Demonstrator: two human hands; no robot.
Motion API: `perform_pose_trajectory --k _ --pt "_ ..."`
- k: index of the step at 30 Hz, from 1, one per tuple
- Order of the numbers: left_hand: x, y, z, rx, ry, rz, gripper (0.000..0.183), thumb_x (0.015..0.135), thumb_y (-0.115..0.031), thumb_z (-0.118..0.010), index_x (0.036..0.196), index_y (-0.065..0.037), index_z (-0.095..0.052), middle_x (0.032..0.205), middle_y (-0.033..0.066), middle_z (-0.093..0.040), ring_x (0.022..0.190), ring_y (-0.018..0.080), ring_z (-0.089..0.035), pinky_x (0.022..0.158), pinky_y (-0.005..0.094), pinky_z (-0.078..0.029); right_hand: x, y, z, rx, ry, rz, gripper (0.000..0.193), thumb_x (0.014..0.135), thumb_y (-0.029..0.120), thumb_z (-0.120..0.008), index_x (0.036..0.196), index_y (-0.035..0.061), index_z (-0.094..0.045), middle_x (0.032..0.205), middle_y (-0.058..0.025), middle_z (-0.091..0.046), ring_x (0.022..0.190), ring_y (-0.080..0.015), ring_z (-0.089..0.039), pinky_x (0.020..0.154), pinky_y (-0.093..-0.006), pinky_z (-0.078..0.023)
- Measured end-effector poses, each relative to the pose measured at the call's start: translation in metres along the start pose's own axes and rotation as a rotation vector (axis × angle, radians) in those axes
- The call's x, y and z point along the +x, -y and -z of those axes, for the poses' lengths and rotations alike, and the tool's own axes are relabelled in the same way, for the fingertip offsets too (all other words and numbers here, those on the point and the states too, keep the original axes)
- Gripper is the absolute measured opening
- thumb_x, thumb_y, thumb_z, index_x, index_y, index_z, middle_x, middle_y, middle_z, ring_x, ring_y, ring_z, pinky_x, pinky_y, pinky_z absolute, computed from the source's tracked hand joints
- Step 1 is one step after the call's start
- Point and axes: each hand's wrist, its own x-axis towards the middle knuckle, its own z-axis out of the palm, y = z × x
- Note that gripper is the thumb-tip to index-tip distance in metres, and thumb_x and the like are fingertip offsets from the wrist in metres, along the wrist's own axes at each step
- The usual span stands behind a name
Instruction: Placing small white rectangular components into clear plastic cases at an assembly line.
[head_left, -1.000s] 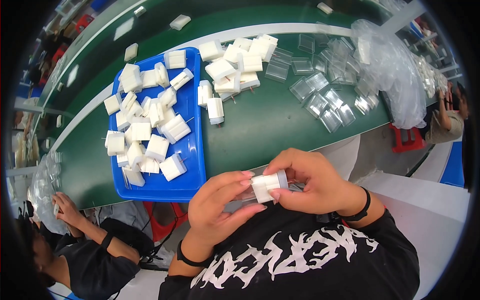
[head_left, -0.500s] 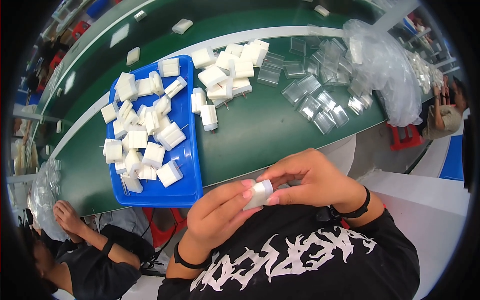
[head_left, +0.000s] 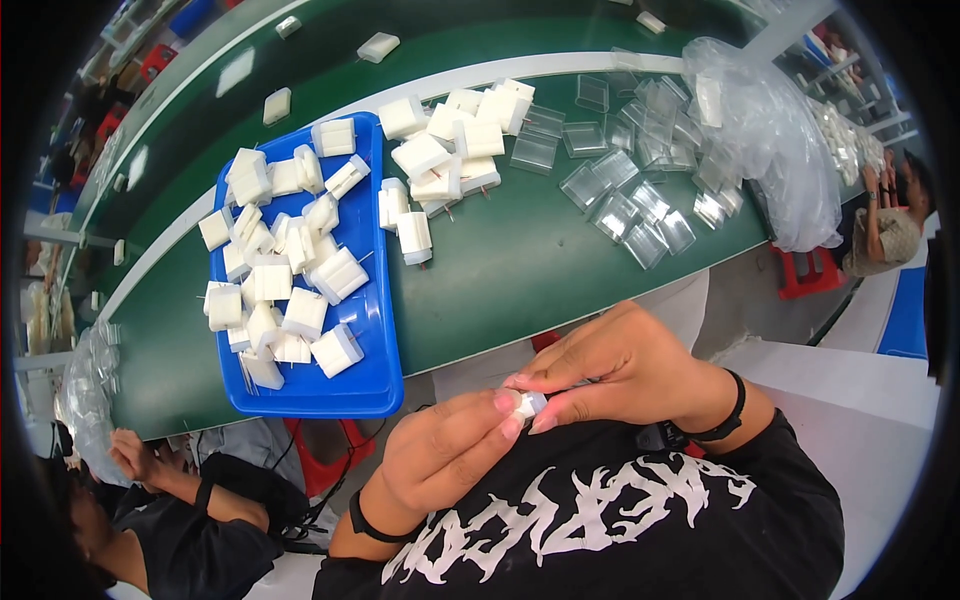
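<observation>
Close in front of my chest, a small white plastic block with a clear cap (head_left: 529, 405) is held between both hands. My left hand (head_left: 440, 452) closes its fingers and thumb round the white end. With thumb and fingertips, my right hand (head_left: 622, 368) pinches the capped end. Fingers cover most of the block. Ahead and to the left lies a blue tray (head_left: 372, 385), heaped with similar white blocks, some with thin metal pins sticking out. More white blocks (head_left: 478, 138) are piled just right of the tray.
Loose clear plastic covers (head_left: 645, 245) lie on the green table (head_left: 490, 285), beside a clear plastic bag (head_left: 790, 170). Beyond a pale rail, white pieces (head_left: 378, 47) sit on a green belt. A co-worker's hand (head_left: 133, 455) is at lower left; another person (head_left: 893, 225) sits far right.
Both my hands have lowered slightly, and the block is turned so less of it shows. Pieces on the far belt have shifted right. The left co-worker's hand has moved down.
</observation>
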Motion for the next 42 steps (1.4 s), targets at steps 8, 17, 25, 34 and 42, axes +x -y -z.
perform_pose_trajectory --k 8,17,25,34,42 --pt "0.004 -0.006 0.008 0.035 0.082 0.104 0.038 0.075 0.009 -0.082 0.110 0.006 -0.068 0.114 0.0224 -0.068 0.093 0.0342 -0.074 0.076 0.0366 -0.063 0.003 -0.006 -0.001 -0.007 0.030 0.002 0.030 0.078 0.008 -0.088 0.106 0.0000 -0.079 0.107 -0.0156 -0.078 0.100 -0.0245 -0.076 0.089 -0.0327 -0.058" --pt "0.008 0.003 0.005 -0.177 -0.164 0.488 0.058 0.072 -0.002 -0.089 0.124 0.001 -0.064 0.114 0.0195 -0.068 0.097 0.0270 -0.071 0.081 0.0331 -0.058 0.003 0.006 0.013 -0.184 -0.104 0.182 0.050 0.077 0.006 -0.082 0.125 0.0044 -0.070 0.135 -0.0174 -0.067 0.112 -0.0305 -0.070 0.092 -0.0383 -0.057" --pt "0.014 -0.001 0.003 -0.537 -0.148 0.711 0.033 0.082 0.001 -0.079 0.113 0.005 -0.070 0.114 0.0184 -0.068 0.099 0.0211 -0.068 0.082 0.0302 -0.055 0.008 0.000 0.002 -0.333 -0.101 0.451 0.035 0.075 0.001 -0.080 0.110 0.0037 -0.072 0.119 -0.0129 -0.073 0.109 -0.0340 -0.071 0.089 -0.0409 -0.059" --pt "0.019 -0.005 0.003 -0.372 -0.047 0.583 0.038 0.078 0.002 -0.080 0.115 0.002 -0.073 0.112 0.0204 -0.071 0.095 0.0265 -0.071 0.081 0.0323 -0.056 0.005 0.000 0.000 -0.242 -0.115 0.408 0.022 0.071 -0.001 -0.080 0.090 0.0044 -0.071 0.108 -0.0099 -0.076 0.101 -0.0319 -0.073 0.083 -0.0376 -0.059" --pt "0.016 -0.009 0.005 -0.405 0.067 0.562 0.040 0.077 0.001 -0.083 0.116 0.002 -0.073 0.109 0.0194 -0.072 0.091 0.0248 -0.072 0.077 0.0300 -0.056 -0.003 0.000 0.005 -0.199 -0.014 0.382 0.015 0.077 0.002 -0.081 0.087 0.0033 -0.070 0.113 -0.0091 -0.075 0.108 -0.0335 -0.071 0.089 -0.0407 -0.058"
